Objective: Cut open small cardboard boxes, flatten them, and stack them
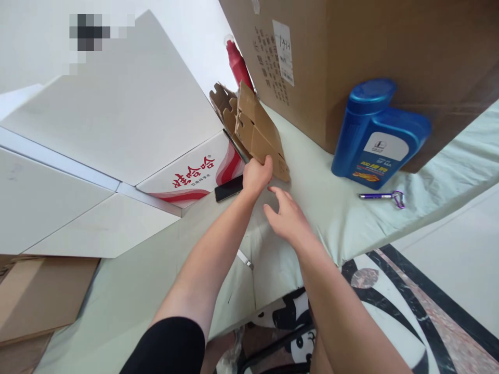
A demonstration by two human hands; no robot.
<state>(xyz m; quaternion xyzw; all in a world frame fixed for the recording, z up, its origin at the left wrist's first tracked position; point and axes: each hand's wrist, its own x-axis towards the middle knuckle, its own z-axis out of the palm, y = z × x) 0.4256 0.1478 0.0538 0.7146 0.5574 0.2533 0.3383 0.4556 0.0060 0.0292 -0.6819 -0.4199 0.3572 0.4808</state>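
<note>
My left hand is closed on the lower near corner of a piece of folded brown cardboard with notched, cut-out edges. The cardboard stands tilted beside a white box with red lettering and a red wave pattern. A dark phone lies by that box, its right end behind my left wrist. Just right of the cardboard's bottom end, my right hand is open, thumb and fingers apart, holding nothing. Between my forearms, a small tool with a white handle and metal tip lies on the cloth.
A large brown carton stands behind, with a red bottle at its left. To the right are a blue jug and a purple pen-like item with a clip. More cardboard is at lower left. Pale green cloth covers the table.
</note>
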